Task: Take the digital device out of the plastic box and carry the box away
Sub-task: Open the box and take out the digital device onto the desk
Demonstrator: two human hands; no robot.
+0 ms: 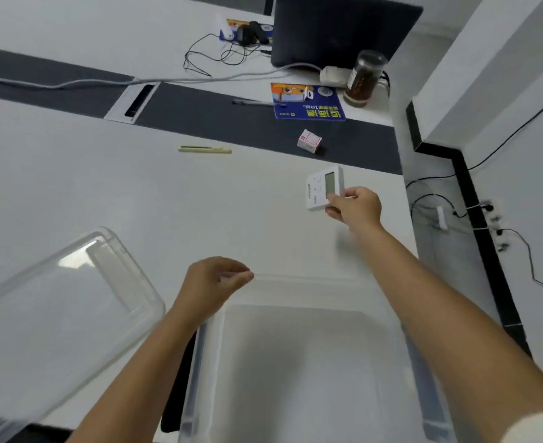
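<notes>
We held the digital device (325, 188) in our right hand (356, 207) at about two o'clock, out over the white bench (135, 193), its screen turned toward us and the fingers pinched on its lower right corner. Our left hand (214, 284) hung loosely curled and empty just over the far rim of the clear plastic box (298, 362) at six o'clock. The box's transparent lid (56, 308) lay at eight o'clock. A pale pen (204, 149) lay at twelve o'clock.
</notes>
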